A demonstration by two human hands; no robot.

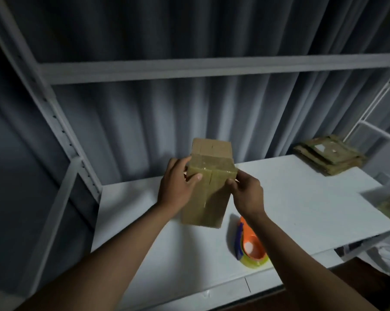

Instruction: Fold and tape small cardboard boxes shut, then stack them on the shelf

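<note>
both hands, left (178, 187) and right (245, 194), grip one taped box (208, 187) above the shelf (302, 198), not yet set down; flat boxes (328, 153) far right seem left to fold.

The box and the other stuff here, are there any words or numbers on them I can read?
None can be read.
Cardboard box: only shiny tape and plain card, no print showing.
Flattened cardboard stack: a pale label on top, too blurred to read.
Tape dispenser: orange, blue and yellow, no lettering visible.
</note>
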